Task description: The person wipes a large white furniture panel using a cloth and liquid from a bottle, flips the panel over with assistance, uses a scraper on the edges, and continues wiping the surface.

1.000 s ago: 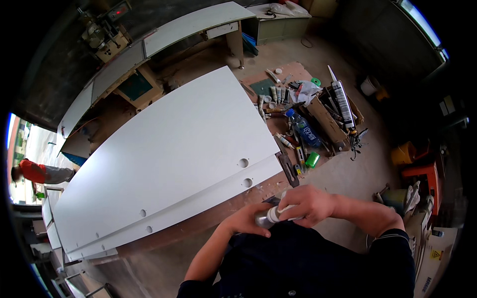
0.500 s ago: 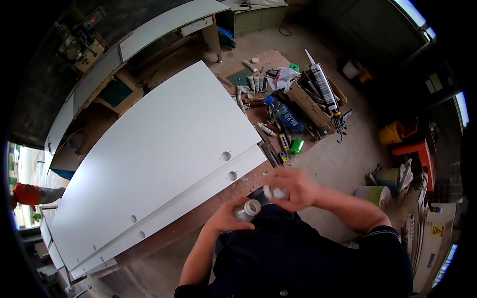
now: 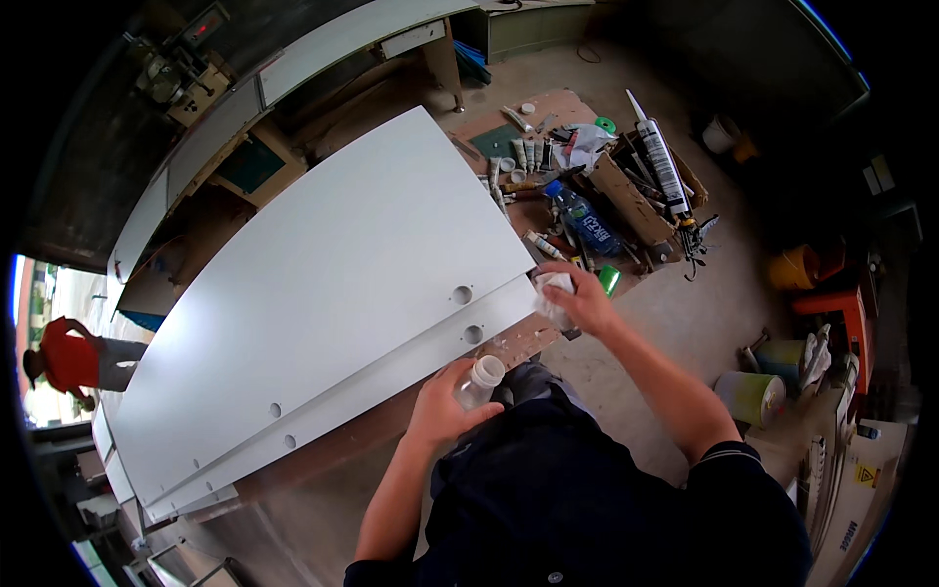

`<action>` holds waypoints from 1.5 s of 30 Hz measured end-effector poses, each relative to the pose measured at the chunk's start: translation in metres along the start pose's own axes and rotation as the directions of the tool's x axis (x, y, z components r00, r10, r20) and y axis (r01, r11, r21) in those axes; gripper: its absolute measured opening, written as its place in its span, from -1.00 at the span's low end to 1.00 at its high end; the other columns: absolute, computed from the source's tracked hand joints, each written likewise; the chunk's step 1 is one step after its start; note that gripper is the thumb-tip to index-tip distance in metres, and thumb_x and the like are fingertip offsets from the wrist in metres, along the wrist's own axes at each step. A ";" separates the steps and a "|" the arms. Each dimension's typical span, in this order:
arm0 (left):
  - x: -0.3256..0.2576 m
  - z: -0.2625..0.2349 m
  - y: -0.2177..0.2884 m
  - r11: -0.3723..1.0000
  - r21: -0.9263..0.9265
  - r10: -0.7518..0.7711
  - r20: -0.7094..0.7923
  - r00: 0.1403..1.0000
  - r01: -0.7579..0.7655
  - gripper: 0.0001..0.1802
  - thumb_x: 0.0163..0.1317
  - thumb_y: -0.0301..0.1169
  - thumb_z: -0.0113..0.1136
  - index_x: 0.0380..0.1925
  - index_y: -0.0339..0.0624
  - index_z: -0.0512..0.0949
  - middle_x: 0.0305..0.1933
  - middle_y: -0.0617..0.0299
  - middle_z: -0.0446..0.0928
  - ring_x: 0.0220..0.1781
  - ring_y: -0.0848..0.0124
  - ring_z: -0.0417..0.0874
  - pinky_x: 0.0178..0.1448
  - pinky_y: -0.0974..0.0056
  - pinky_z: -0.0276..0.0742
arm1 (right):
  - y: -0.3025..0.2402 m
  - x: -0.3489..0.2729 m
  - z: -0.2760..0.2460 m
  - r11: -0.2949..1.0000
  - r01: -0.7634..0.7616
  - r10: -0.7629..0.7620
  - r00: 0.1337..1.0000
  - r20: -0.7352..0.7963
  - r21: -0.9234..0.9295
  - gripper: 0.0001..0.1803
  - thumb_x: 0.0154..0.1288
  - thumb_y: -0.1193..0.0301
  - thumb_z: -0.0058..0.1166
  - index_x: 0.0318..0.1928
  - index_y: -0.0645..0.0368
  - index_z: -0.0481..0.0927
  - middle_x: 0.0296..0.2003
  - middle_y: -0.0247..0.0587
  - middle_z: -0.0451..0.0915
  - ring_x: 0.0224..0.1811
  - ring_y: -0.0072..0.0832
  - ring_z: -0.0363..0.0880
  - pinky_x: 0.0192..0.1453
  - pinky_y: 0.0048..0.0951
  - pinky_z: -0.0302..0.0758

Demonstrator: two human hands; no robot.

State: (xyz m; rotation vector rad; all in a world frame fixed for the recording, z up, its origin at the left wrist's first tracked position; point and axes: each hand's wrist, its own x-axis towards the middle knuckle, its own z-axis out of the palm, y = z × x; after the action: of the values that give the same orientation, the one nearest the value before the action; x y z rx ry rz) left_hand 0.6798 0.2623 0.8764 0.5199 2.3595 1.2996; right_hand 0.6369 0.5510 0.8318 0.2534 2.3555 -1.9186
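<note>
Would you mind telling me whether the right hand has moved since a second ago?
Yes. The right hand left the small bottle and reached out to the white panel's near corner, holding a cloth.

Just beyond the right hand (image 3: 585, 301), a blue-capped plastic bottle (image 3: 585, 221) lay among small tubes (image 3: 523, 155) and hand tools on a brown board on the floor. Farther out from that hand, a white caulking gun (image 3: 665, 171) rested on a cardboard box (image 3: 626, 201), and a small green object (image 3: 608, 281) sat just right of the hand. Well to the right of both hands stood a yellow bucket (image 3: 794, 266) and a pale green can (image 3: 750, 396), while far to the left of the left hand (image 3: 440, 406) a person in an orange top (image 3: 68, 357) stood outdoors.
</note>
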 end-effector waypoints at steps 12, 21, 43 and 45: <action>0.011 -0.022 0.065 0.820 0.570 -0.123 0.097 0.988 0.046 -0.37 -0.12 -0.04 0.36 -0.11 -0.24 0.47 -0.22 0.02 0.59 -0.22 0.09 0.65 -0.15 0.12 0.57 | -0.053 -0.053 0.098 0.603 -0.294 -0.103 0.893 0.438 0.742 -0.38 0.49 0.08 -0.45 0.26 0.36 0.25 0.18 -0.02 0.39 0.25 -0.28 0.34 0.37 -0.27 0.20; 0.018 -0.053 0.089 0.629 0.777 -0.157 0.168 0.973 -0.032 -0.42 -0.10 -0.15 0.37 -0.15 -0.31 0.47 -0.32 0.04 0.56 -0.34 0.13 0.66 -0.28 0.15 0.58 | -0.060 -0.043 0.125 0.333 -0.446 -0.061 0.869 0.490 0.831 -0.36 0.46 0.02 -0.45 0.31 0.25 0.20 0.23 -0.09 0.34 0.28 -0.25 0.31 0.38 -0.23 0.20; 0.008 0.050 -0.052 0.986 0.137 0.146 -0.430 0.891 -0.095 -0.41 -0.17 -0.16 0.47 -0.17 -0.22 0.46 -0.13 0.06 0.53 -0.04 0.06 0.52 0.05 0.06 0.41 | -0.028 -0.015 0.113 0.536 -0.336 0.387 0.913 0.128 0.774 -0.58 0.43 0.23 -0.20 0.01 0.34 0.50 -0.10 -0.11 0.58 -0.06 -0.37 0.55 0.09 -0.38 0.45; 0.004 0.047 -0.057 0.991 0.103 0.122 -0.462 0.878 -0.084 -0.40 -0.18 -0.15 0.48 -0.18 -0.21 0.45 -0.15 0.07 0.52 -0.05 0.06 0.52 0.06 0.06 0.40 | -0.030 0.013 0.087 0.598 -0.231 0.362 0.932 -0.001 0.767 -0.58 0.42 0.23 -0.18 0.01 0.35 0.51 -0.15 -0.15 0.59 -0.12 -0.44 0.54 0.02 -0.42 0.46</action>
State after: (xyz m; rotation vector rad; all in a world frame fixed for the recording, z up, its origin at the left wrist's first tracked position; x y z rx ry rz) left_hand 0.6923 0.2693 0.8043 0.3902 2.8201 1.5231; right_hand 0.6155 0.4613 0.8406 0.8255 1.2652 -2.6379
